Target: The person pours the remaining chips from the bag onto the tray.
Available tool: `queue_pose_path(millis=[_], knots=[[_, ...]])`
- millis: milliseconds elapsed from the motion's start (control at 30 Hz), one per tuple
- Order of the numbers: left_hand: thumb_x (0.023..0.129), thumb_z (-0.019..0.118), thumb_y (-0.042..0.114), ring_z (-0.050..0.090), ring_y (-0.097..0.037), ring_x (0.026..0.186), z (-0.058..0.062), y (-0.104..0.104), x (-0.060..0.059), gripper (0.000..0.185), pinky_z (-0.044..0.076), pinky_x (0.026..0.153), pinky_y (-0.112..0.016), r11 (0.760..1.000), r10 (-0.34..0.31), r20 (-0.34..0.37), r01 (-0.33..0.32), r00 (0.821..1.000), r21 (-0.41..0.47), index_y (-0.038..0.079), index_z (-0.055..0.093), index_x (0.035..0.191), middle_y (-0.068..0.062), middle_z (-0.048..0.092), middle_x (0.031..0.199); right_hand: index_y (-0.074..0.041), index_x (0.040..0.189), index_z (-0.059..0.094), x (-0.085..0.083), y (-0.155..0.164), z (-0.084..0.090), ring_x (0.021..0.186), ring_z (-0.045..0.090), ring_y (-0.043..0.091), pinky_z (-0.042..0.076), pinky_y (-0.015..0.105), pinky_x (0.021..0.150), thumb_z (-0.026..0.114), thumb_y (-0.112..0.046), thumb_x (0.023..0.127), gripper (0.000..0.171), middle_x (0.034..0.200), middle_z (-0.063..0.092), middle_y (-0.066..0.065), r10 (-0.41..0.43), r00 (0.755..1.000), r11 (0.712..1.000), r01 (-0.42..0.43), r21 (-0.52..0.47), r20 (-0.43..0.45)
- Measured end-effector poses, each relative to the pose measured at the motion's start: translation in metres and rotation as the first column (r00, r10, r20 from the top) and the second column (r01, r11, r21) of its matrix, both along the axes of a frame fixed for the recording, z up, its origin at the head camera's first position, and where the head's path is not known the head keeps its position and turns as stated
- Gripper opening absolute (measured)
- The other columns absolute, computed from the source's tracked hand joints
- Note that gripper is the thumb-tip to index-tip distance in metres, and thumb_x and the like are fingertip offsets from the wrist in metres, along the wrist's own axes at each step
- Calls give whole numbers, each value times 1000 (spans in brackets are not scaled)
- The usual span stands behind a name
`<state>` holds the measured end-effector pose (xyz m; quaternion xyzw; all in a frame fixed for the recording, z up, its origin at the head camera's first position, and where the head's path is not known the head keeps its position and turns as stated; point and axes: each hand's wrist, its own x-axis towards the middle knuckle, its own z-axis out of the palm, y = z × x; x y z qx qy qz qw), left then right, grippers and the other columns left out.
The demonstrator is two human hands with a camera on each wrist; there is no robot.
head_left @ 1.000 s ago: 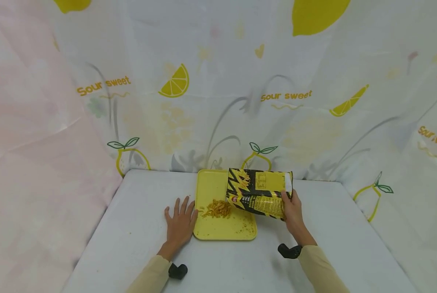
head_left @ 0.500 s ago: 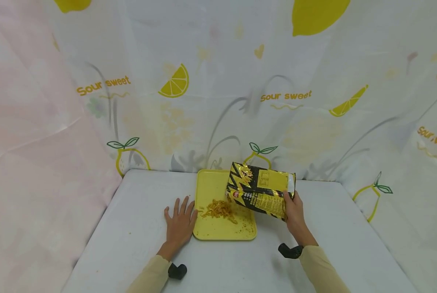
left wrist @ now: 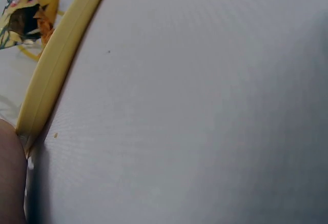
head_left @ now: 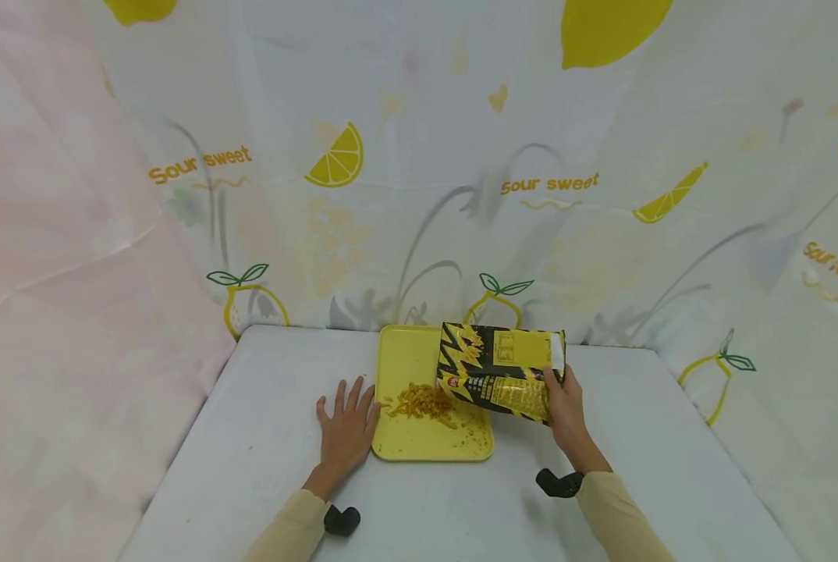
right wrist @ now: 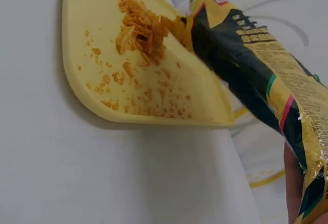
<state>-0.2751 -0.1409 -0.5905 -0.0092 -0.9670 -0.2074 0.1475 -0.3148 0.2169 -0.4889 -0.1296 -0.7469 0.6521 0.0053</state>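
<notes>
My right hand grips the closed end of a black and yellow snack bag, thumb on its near face. The bag is tilted, its open mouth low over a yellow tray. In the right wrist view, orange-brown snack sticks lie heaped below the mouth of the bag, with crumbs scattered on the tray near its corner. My left hand rests with fingers spread on the table, its edge at the tray's left rim. Only a sliver of that hand shows in the left wrist view.
The white table carries a few stray crumbs left of the tray. A lemon-print curtain hangs behind the table and along both sides. Each wrist wears a black camera mount.
The bag tipped up and swung back level, shifting slightly right. More snack sticks have spread on the tray toward the lower right. My left hand stays put.
</notes>
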Motion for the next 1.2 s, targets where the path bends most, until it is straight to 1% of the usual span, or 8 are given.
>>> queue_pose_path(millis=[133,267,400,600,700,900,1033,1200], knots=[[109,45,39,29,-44,155,-1,0,0,49,13,116,-72,1000,6,-19,-7,1000,-9,11,53,148,-14,41,164,-19,155,32,1,1,2,84,64,-3,55,21,73,40,-48,109,56,99,60,-20,-8,1000,1000,8,-24,10],[109,45,39,29,-44,155,0,0,0,50,14,116,-72,1000,6,-19,-6,1000,-17,11,53,149,-14,41,164,-18,154,33,0,2,3,83,63,-3,55,21,73,40,-48,109,55,99,59,-19,-13,1000,1000,13,-12,13],[109,44,39,28,-44,155,0,1,0,50,12,117,-72,1000,3,-8,-3,1000,-8,11,52,150,-14,40,165,-20,154,33,1,4,3,83,64,-3,55,21,73,40,-49,109,55,99,60,-20,-22,999,999,22,-30,24],[109,43,40,26,-44,156,0,1,-1,51,10,118,-72,1000,-2,13,2,1000,13,11,52,150,-14,39,165,-19,155,33,0,4,2,83,63,-3,54,21,73,41,-50,108,56,100,60,-19,-8,1000,1000,8,5,19],[109,43,40,25,-44,157,0,1,-2,51,9,118,-72,1000,-3,23,3,1000,20,11,51,151,-14,38,166,-20,155,33,1,5,2,85,64,-2,55,22,74,41,-50,108,56,101,60,-19,-9,1000,1000,9,-22,22],[109,43,41,25,-44,157,0,1,-2,51,10,118,-72,1000,-3,13,3,1000,13,12,51,150,-14,38,166,-17,151,36,1,4,2,82,62,-2,53,21,73,41,-49,109,54,97,60,-19,-10,1000,999,9,43,16],[109,42,41,25,-43,157,0,1,-2,52,9,118,-72,1000,-3,11,3,1000,13,12,51,151,-13,38,166,-19,154,34,2,4,3,83,63,-3,54,22,73,41,-49,108,55,98,61,-20,-27,999,1000,27,-15,31],[108,45,39,27,-44,156,0,2,-1,51,11,117,-72,1000,-2,0,2,1000,9,11,52,150,-14,40,165,-17,156,32,4,4,4,83,63,-4,54,21,73,41,-47,109,57,98,60,-20,-23,999,999,24,-23,36]])
